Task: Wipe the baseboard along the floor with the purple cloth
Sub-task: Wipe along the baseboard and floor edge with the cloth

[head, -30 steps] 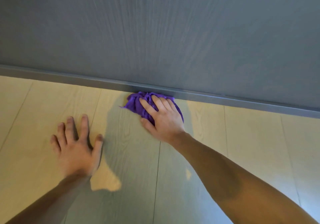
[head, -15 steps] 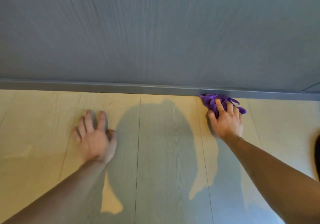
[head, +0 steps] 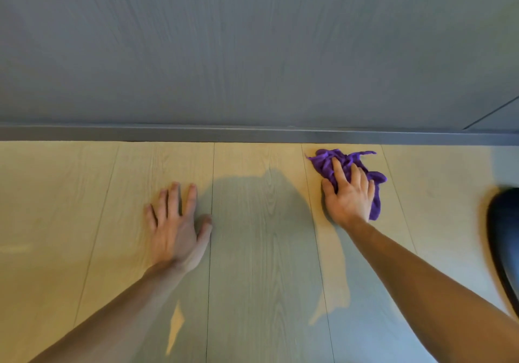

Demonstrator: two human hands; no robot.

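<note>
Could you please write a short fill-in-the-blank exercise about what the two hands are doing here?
1. The purple cloth lies under the ____ hand.
2. The left hand rests flat on the ____ with its fingers spread.
3. The cloth lies on the floor just in front of the grey ____, not pressed against it.
4. At the right edge of the view sits a blurred ____-coloured object.

Missing words: right; floor; baseboard; dark
</note>
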